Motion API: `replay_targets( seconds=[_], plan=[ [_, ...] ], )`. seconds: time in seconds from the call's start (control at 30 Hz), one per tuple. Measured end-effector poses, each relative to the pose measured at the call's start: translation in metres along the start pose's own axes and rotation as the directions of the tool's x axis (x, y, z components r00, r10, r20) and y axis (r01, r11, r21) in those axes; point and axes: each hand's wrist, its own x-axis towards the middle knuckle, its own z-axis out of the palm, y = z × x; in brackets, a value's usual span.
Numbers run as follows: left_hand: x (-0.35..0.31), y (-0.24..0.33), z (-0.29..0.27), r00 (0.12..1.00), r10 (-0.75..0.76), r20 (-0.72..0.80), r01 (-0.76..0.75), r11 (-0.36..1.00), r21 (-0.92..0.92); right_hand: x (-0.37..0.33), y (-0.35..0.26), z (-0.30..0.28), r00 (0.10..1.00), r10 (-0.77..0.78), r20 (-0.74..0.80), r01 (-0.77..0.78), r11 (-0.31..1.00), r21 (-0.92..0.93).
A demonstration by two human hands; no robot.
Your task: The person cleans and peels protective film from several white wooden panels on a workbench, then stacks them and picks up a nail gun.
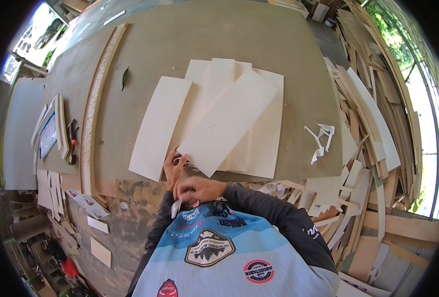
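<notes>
Your blue shirt (279, 252) is before the table (219, 29), on which white panels (160, 123) already lie overlapping but unsquared, your left hand (173, 169) at the slanted panel's (229, 121) near-left corner, grip unclear, your right hand (199, 188) curled, any contents hidden.

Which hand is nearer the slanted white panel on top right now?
Left. The left hand is at the lower-left corner of the slanted white panel, fingertips apparently touching it; the right hand is farther back, by the left wrist.
</notes>
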Motion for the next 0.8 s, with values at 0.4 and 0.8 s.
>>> replay_targets(
  seconds=[0.4, 0.8],
  plan=[
    [-0.004, 0.024, 0.018, 0.941, 0.335, -0.035, -0.252, 0.769, 0.587, -0.012, 0.037, -0.117, 0.713, -0.272, -0.647, -0.516, 0.421, -0.746],
    [0.004, 0.012, 0.005, 0.988, 0.155, 0.005, -0.149, 0.940, 0.307, 0.011, 0.033, -0.125, 0.703, -0.220, -0.676, -0.628, 0.254, -0.736]
  ],
)
